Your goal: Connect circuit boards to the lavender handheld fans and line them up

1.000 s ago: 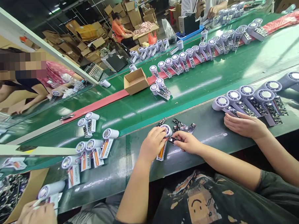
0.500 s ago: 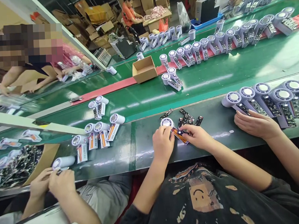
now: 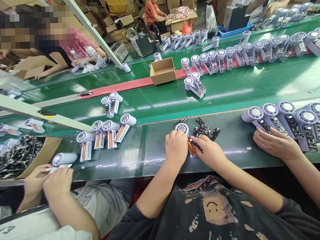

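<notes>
My left hand (image 3: 176,147) is closed round a small lilac handheld fan (image 3: 181,128) lying on the dark bench, its round grille showing above my fingers. The fan's open handle (image 3: 192,149), with an orange part inside, points toward me between my hands. In my right hand (image 3: 211,149), thumb and fingers pinch a narrow black circuit board (image 3: 195,143), tilted over that handle and seemingly touching it. My fingers hide where the board and handle meet. Just beyond my hands lies a loose pile of similar black circuit boards (image 3: 201,127).
Fans with fitted boards (image 3: 307,117) stand at the right, beside a co-worker's hand (image 3: 277,143). Left are open fans (image 3: 109,126), another co-worker's hands (image 3: 55,181) and a box of wired parts (image 3: 51,149). Beyond runs a green belt (image 3: 148,102) with a cardboard box (image 3: 163,72).
The view has shifted slightly. My left hand has turned more over the fan, and my right hand has tilted the circuit board closer to the handle. The left co-worker's hands now hold something white.
</notes>
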`<action>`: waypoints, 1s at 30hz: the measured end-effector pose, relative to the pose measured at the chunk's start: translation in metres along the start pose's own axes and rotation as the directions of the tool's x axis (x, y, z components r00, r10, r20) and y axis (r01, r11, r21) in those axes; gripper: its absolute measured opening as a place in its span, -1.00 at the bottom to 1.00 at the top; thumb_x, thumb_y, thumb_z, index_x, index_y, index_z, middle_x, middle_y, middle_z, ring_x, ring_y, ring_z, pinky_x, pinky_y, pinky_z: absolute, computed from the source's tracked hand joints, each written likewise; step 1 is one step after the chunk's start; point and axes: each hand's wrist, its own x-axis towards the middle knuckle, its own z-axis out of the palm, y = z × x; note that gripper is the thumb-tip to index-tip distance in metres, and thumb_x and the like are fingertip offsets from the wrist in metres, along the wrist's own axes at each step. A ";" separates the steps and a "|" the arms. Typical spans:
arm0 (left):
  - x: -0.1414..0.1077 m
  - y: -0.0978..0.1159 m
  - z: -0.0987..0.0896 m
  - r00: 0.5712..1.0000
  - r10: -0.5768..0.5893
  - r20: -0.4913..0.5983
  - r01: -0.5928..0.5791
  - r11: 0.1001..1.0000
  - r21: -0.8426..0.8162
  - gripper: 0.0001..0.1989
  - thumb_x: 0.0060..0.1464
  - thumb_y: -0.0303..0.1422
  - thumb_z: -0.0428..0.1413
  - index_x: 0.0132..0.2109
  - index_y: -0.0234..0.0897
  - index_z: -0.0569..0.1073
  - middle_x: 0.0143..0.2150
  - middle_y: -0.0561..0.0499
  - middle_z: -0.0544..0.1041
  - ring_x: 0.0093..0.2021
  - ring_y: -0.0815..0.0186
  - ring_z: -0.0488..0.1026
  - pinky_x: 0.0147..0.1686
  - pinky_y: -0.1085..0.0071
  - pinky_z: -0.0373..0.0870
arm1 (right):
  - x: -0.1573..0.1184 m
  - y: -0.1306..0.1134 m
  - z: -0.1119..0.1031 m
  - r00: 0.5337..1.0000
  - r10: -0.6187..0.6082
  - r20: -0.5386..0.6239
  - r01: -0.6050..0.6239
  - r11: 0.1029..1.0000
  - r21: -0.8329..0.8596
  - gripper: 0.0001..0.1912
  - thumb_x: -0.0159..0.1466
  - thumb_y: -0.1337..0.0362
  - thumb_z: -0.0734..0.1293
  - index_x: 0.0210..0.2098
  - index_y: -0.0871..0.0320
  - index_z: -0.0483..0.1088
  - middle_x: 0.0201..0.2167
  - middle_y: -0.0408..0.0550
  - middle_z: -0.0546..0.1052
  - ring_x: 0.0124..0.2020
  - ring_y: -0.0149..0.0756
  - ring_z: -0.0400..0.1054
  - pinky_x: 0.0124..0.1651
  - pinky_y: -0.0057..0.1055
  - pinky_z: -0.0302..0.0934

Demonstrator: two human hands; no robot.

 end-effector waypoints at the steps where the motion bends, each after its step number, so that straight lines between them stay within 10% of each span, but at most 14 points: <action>1: -0.001 0.001 -0.001 1.000 -0.015 0.018 0.015 1.000 0.002 -0.81 0.19 -0.46 0.10 -0.41 -0.23 0.49 -0.34 -0.07 0.52 -0.24 0.14 0.39 -0.29 0.25 0.17 | 0.000 -0.002 0.000 1.000 0.003 0.013 -0.003 1.000 -0.023 -0.57 0.36 0.23 0.20 0.20 0.01 0.38 -0.16 0.04 0.49 -0.26 -0.22 0.45 -0.26 -0.38 0.27; 10: -0.033 -0.011 0.006 0.989 0.143 -0.037 -0.142 0.990 0.018 -0.67 0.25 -0.53 0.00 0.10 -0.24 0.44 -0.08 -0.05 0.57 -0.15 0.20 0.43 -0.22 0.27 0.28 | 0.000 -0.001 0.001 0.999 -0.038 0.012 0.039 0.995 -0.095 -0.59 0.34 0.28 0.21 0.16 0.06 0.42 -0.20 0.03 0.50 -0.29 -0.25 0.47 -0.27 -0.41 0.30; 19: -0.007 0.014 -0.006 0.969 0.002 0.247 0.011 0.999 -0.052 -0.71 0.21 -0.57 -0.08 -0.08 -0.38 0.51 -0.16 -0.19 0.52 -0.13 0.07 0.45 -0.21 0.18 0.38 | 0.001 0.001 0.003 0.991 -0.118 -0.066 0.102 0.974 -0.203 -0.55 0.32 0.34 0.23 0.19 0.08 0.40 -0.20 -0.01 0.49 -0.29 -0.27 0.49 -0.28 -0.42 0.36; 25: -0.023 -0.010 0.003 0.990 -0.018 0.141 0.069 0.927 -0.368 -0.48 0.10 -0.65 -0.10 0.17 -0.28 0.39 -0.06 -0.09 0.55 -0.07 0.26 0.49 -0.06 0.34 0.45 | 0.004 0.003 0.002 0.982 -0.138 -0.129 0.103 0.963 -0.247 -0.60 0.32 0.30 0.25 0.12 0.08 0.46 -0.21 0.00 0.47 -0.33 -0.33 0.48 -0.34 -0.47 0.35; 30: -0.008 -0.041 0.003 0.998 0.065 0.012 -0.057 0.946 -0.318 -0.34 0.05 -0.61 0.01 0.30 -0.19 0.24 0.39 -0.13 0.23 0.33 0.05 0.21 0.27 0.01 0.21 | 0.007 -0.006 -0.004 0.989 -0.107 -0.103 0.075 0.958 -0.275 -0.61 0.31 0.30 0.25 0.11 0.05 0.47 -0.20 -0.01 0.48 -0.28 -0.31 0.47 -0.27 -0.47 0.35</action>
